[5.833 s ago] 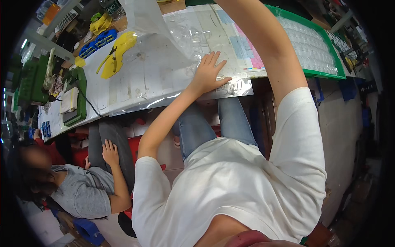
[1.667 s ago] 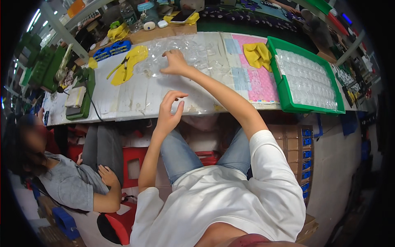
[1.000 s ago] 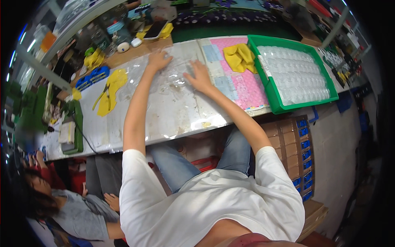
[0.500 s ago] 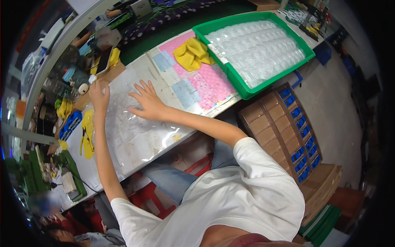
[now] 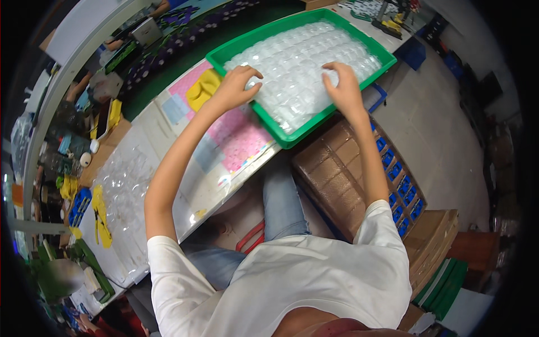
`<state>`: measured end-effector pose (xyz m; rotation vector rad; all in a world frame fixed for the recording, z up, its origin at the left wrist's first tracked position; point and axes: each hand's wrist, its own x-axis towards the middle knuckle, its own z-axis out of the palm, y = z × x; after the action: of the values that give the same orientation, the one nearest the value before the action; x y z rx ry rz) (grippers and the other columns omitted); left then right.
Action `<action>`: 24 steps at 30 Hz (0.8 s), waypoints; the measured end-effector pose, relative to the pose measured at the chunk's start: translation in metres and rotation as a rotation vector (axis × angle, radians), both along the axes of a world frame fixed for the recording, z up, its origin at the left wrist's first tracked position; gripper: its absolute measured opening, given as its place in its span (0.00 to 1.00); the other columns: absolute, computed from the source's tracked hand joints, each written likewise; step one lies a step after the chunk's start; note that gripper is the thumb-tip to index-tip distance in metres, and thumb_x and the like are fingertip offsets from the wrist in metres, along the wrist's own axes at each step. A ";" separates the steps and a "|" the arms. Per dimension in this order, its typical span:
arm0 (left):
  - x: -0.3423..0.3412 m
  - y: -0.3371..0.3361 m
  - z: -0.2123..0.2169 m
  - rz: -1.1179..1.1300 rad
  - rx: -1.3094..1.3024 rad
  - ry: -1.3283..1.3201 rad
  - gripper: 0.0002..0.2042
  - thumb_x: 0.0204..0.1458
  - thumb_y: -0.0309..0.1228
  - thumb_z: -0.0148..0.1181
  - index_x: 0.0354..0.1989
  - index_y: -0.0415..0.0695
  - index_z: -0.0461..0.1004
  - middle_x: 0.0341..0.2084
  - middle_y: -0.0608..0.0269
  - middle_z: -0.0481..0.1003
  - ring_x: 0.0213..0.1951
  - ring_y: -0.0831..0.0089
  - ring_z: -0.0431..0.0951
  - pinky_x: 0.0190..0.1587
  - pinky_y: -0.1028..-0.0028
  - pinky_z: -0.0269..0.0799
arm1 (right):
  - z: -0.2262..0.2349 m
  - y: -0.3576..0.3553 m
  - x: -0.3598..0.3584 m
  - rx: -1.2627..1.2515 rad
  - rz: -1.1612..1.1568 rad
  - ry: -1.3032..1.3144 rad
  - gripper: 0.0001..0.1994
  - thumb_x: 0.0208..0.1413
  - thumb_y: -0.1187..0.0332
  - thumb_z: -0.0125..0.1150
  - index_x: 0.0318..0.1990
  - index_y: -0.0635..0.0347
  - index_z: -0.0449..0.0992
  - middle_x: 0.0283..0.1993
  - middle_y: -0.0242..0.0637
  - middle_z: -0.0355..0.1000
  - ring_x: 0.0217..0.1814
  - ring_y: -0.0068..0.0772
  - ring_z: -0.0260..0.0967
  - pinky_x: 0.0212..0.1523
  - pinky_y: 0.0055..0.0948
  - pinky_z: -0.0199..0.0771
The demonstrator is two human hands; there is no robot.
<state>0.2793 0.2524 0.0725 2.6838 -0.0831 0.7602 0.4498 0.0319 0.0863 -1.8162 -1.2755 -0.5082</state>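
A green tray (image 5: 303, 133) stands at the right end of the workbench, filled with clear plastic blister sheets (image 5: 303, 62). My left hand (image 5: 238, 84) is at the stack's left edge with its fingers curled over the top sheet. My right hand (image 5: 339, 84) is on the stack's near right part, fingers bent down onto the same sheet. Both arms reach forward from the lower edge.
A yellow glove (image 5: 203, 90) and a pink sheet (image 5: 241, 135) lie left of the tray. Further left are another clear blister sheet (image 5: 126, 180) and yellow parts (image 5: 101, 216). Cardboard boxes (image 5: 331, 174) with blue bins (image 5: 398, 196) stand under the bench. Another person (image 5: 56, 275) sits at the lower left.
Both hands have left the clear sheet on the left part of the bench and moved right onto the blister sheets in the green tray.
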 end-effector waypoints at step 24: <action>0.034 -0.029 -0.025 0.169 -0.110 -0.022 0.08 0.40 0.33 0.52 0.24 0.43 0.73 0.24 0.61 0.72 0.31 0.63 0.69 0.37 0.68 0.63 | -0.051 0.001 0.356 -0.586 -0.547 0.412 0.26 0.43 0.58 0.44 0.45 0.71 0.67 0.50 0.60 0.60 0.54 0.52 0.59 0.54 0.38 0.57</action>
<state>0.3132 0.2236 0.0476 2.6016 0.1773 0.8198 0.8054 0.0330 0.0354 -2.6152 -0.6652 -0.0141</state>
